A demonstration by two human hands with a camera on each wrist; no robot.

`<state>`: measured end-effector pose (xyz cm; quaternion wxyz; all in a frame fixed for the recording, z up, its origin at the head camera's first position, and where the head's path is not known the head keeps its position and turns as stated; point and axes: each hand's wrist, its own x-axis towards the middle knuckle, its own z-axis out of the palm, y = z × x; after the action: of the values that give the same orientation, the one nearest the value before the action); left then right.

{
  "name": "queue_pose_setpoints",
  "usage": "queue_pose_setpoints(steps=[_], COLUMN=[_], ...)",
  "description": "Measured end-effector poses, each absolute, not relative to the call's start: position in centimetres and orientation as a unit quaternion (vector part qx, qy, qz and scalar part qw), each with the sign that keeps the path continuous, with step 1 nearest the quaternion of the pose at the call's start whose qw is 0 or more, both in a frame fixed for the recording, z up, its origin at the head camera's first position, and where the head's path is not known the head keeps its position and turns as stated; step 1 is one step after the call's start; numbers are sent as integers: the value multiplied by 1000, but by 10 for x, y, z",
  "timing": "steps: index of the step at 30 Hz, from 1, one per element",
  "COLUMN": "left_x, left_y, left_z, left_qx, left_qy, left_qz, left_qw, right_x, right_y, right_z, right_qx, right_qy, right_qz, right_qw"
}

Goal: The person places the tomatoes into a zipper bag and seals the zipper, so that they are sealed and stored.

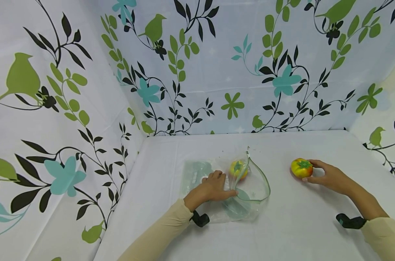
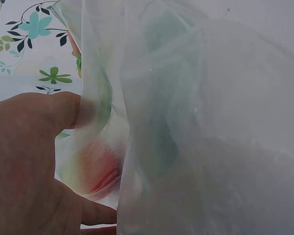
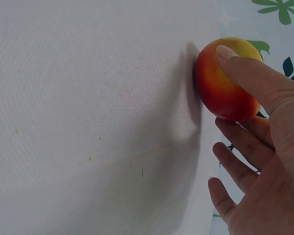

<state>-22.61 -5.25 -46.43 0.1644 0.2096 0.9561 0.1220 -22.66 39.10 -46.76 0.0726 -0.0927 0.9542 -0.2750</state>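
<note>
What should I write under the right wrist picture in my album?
A right hand holds a red and yellow fruit at a white table.

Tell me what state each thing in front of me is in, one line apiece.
Clear plastic bag with green-edged mouth: mouth open, on the table.
Round yellow-and-red fruit behind the plastic: apparently inside the bag.
Round red-and-yellow fruit with green leafy top: held; whether lifted is unclear.
Left hand: touching the bag, thumb at its mouth.
Right hand: gripping the leafy-topped fruit.
</note>
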Motion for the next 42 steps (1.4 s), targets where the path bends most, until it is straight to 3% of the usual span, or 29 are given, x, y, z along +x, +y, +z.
queue_pose_setpoints(steps=[42], left_x=[-224], left_y=[-53], left_z=[-463], left_qx=[208], left_qy=[956], left_qz=[121], left_qw=[166], right_x=[-225], right_y=[366], right_z=[-454], right_qx=[-102], right_qy=[947], right_qz=[-298], right_qw=[64])
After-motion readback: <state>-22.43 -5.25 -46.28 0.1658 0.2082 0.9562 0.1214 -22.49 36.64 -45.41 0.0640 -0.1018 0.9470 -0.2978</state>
